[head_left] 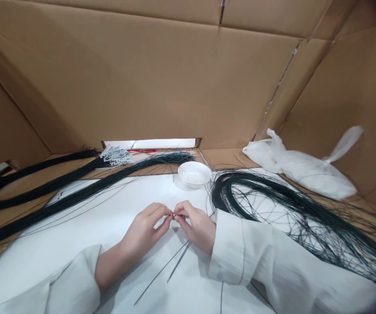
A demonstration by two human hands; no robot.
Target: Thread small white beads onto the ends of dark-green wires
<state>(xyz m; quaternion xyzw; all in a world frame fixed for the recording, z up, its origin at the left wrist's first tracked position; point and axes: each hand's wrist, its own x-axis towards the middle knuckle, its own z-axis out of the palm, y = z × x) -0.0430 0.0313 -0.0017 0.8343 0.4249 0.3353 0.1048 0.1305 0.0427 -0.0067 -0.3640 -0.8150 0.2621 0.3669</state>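
My left hand [147, 224] and my right hand [196, 224] meet fingertip to fingertip above the white work surface [109, 244]. Both are closed in a pinch on a tiny dark, partly shiny piece [174, 216], too small to name. Thin dark wires [179, 260] run from beneath my right hand down toward the front, their upper part hidden by the hand. Just beyond the fingers stands a white bowl [194, 175] with small pale bits in it.
Long dark wire bundles [86, 192] lie at left, one with white coiled ends [114, 157]. A looped, tangled wire bundle [292, 200] spreads at right. A white plastic bag [315, 174] rests behind it. Red-handled tool [142, 151] at the back. Cardboard walls [142, 78] enclose the space.
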